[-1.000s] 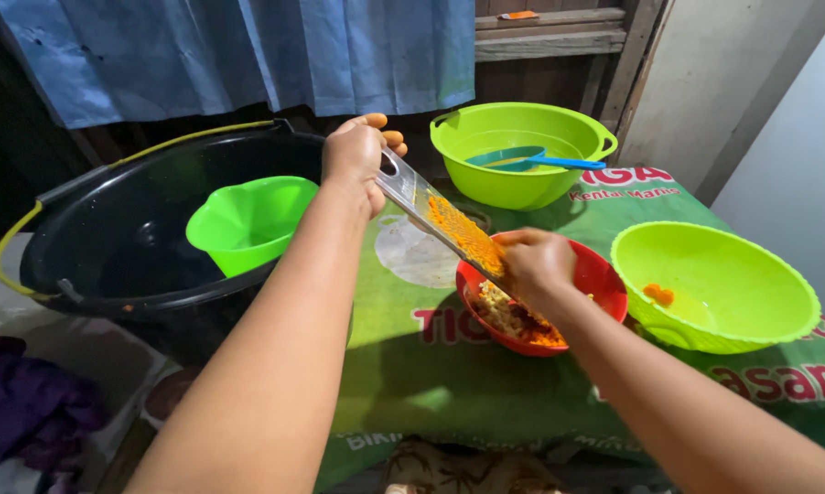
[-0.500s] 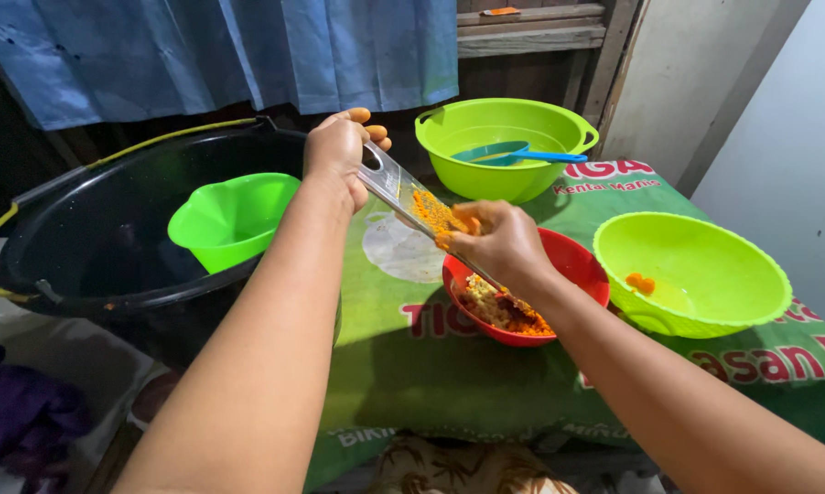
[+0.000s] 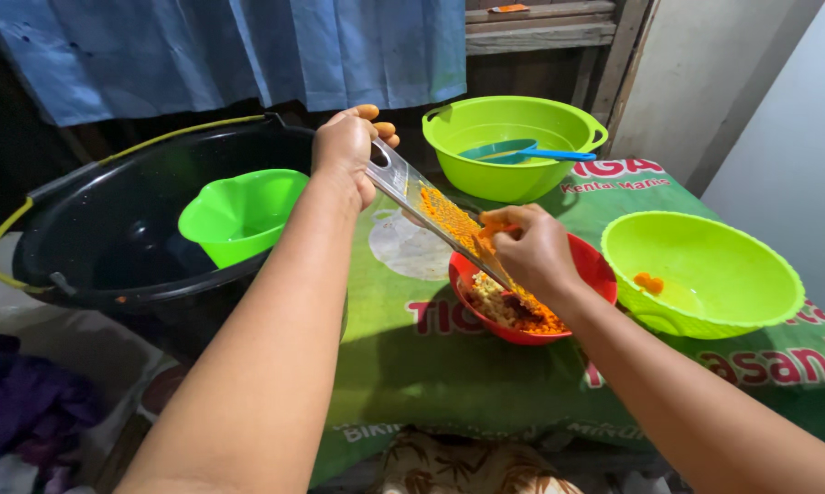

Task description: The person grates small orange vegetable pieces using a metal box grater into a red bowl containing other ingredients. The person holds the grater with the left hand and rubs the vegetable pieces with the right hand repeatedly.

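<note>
Grater (image 3: pixel 431 215): flat metal blade, tilted, upper end gripped in left hand (image 3: pixel 346 151), lower end dipping into red bowl (image 3: pixel 595 270). Left fingers fully wrapped round the handle end, thumb side toward the arm; orange pulp coats the blade face just below that grip.

Right hand (image 3: pixel 536 254): fingers pinched shut on a small orange piece (image 3: pixel 493 227), pressed against the blade at its lower half, directly above the red bowl. What the piece is cannot be told for sure.

Red bowl: beneath the right hand, holding grated orange and pale shreds (image 3: pixel 513 309).

Green bowl (image 3: pixel 705 274): just right of the right hand, beside the red bowl, a few orange bits (image 3: pixel 648 282) inside.

Deep green bowl (image 3: pixel 513 146): beyond the grater, between the two hands' line and the wall, blue scoop (image 3: pixel 522 152) lying in it.

Black tub (image 3: pixel 110 247): left of the left arm, with yellow handle; small green basin (image 3: pixel 238 215) inside it.

Green cloth (image 3: pixel 412 357): printed, under all three bowls.

Blue curtain (image 3: pixel 229 50): hanging behind the left hand.
</note>
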